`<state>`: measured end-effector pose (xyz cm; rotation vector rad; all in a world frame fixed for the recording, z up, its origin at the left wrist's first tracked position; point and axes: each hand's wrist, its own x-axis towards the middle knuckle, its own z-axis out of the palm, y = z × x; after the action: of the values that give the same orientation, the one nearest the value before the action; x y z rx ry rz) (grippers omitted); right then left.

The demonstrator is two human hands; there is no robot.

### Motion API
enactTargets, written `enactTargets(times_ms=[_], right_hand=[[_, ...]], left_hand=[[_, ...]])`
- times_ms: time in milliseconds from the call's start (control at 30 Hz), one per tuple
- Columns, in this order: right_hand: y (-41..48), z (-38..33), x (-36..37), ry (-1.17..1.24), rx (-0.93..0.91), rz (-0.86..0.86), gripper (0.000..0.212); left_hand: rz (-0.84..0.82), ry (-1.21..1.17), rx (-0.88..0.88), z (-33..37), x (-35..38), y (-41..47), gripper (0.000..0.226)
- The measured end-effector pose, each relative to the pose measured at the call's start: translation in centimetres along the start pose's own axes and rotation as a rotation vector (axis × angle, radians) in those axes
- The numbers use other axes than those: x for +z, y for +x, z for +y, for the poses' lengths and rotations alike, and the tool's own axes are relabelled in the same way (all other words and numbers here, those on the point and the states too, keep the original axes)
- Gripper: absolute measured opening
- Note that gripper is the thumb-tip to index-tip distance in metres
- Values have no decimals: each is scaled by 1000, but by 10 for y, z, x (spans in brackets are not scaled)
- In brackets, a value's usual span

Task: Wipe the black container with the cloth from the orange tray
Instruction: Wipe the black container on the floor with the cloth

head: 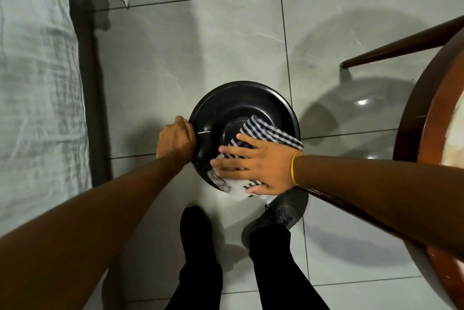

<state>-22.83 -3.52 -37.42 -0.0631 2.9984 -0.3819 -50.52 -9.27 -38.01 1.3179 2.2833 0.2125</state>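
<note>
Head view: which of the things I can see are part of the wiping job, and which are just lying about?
In the job:
black container, held at its rim by the left hand
checked cloth, pressed flat on the container by the right hand

Just around:
bed with pale sheet
round wooden table
shoe on the tiled floor

Cloth (266, 133) in container (226, 103), on floor (200, 46)
</note>
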Motion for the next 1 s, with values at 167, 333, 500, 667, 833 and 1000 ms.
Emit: enactTargets(times_ms=[167, 333, 500, 667, 833, 1000], right_hand=[[-26, 16, -2, 1, -190, -47, 88], [-23, 9, 5, -21, -197, -45, 86], [16, -19, 2, -66, -119, -33, 78], [71, -39, -12, -66, 87, 8, 68], [63, -61, -5, -80, 238, -26, 77], [25, -67, 4, -60, 135, -62, 82]], left_hand=[[-24, -20, -40, 0, 1, 2, 39], [-14, -22, -33, 0, 2, 0, 36], [-10, -1, -20, 1, 4, 1, 40], [-39, -4, -14, -4, 3, 8, 38], [-88, -1, 68, 5, 2, 8, 40], [-95, 13, 97, 8, -4, 8, 39]])
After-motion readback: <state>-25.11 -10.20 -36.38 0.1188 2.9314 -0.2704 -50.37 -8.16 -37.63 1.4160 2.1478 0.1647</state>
